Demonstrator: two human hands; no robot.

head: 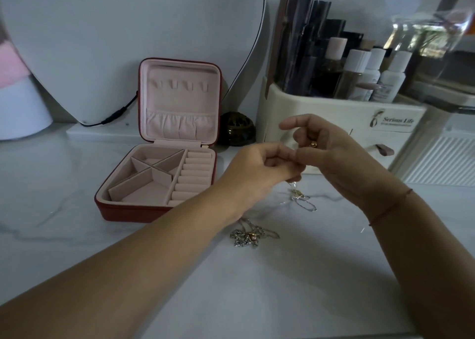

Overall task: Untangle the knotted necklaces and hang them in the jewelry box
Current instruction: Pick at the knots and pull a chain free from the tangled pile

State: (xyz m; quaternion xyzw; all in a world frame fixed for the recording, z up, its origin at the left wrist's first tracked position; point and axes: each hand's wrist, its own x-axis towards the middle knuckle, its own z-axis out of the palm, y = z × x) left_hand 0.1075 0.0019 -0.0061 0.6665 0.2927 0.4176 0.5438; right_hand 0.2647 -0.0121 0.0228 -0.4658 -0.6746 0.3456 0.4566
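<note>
Pinching silver chain (300, 197), left hand (258, 170), right hand (327, 156), loops dangling just below

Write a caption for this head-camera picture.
Left hand and right hand pinch a fine chain over the tabletop; a tangled necklace lies nearer, jewelry box open at left.
</note>
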